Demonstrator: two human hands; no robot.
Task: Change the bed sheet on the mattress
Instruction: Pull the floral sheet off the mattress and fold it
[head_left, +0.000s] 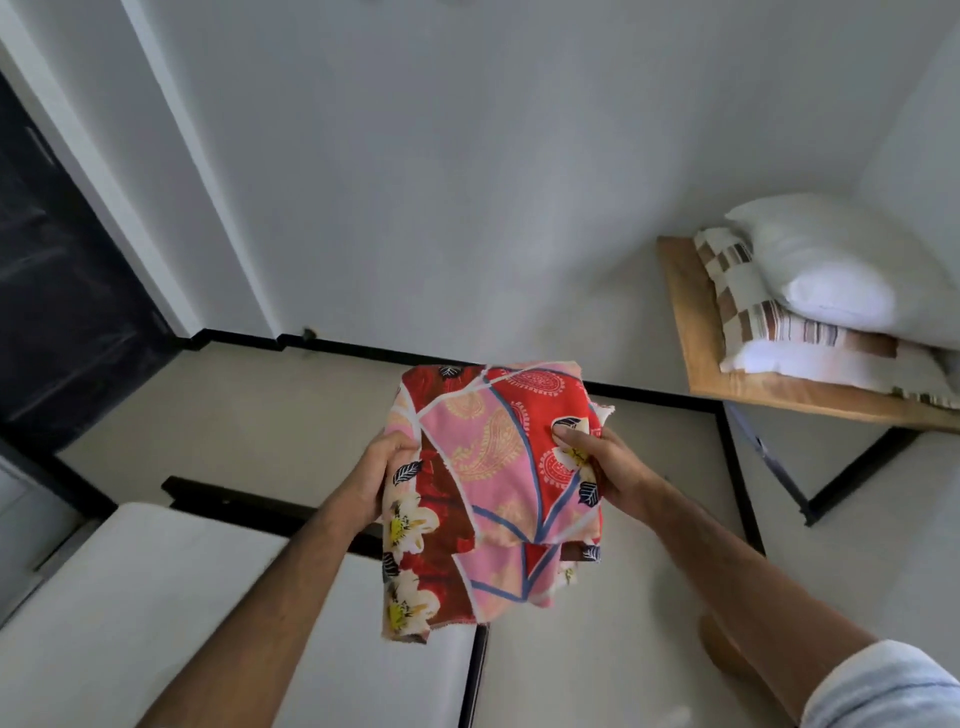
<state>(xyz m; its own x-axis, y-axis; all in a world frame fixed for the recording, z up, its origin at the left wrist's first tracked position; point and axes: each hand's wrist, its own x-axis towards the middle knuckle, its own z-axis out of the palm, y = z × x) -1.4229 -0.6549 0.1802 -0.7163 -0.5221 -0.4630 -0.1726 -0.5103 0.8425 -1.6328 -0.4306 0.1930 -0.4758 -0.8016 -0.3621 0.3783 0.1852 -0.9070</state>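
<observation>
1. Here, bare white mattress at lower left.
2. Left hand grips folded floral bed sheet at its left edge, held above the floor.
3. Right hand pinches its right edge.
4. Pillows stacked on bench. No writing legible.

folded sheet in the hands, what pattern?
Red and pink patchwork print on the sheet, with paisley and white-yellow flowers; head view.

Both forearms extended forward, converging. Left hand grips the left edge of the folded sheet, fingers curled underneath. Right hand grips the right edge, thumb pressed on top. Right sleeve rolled near elbow.
</observation>
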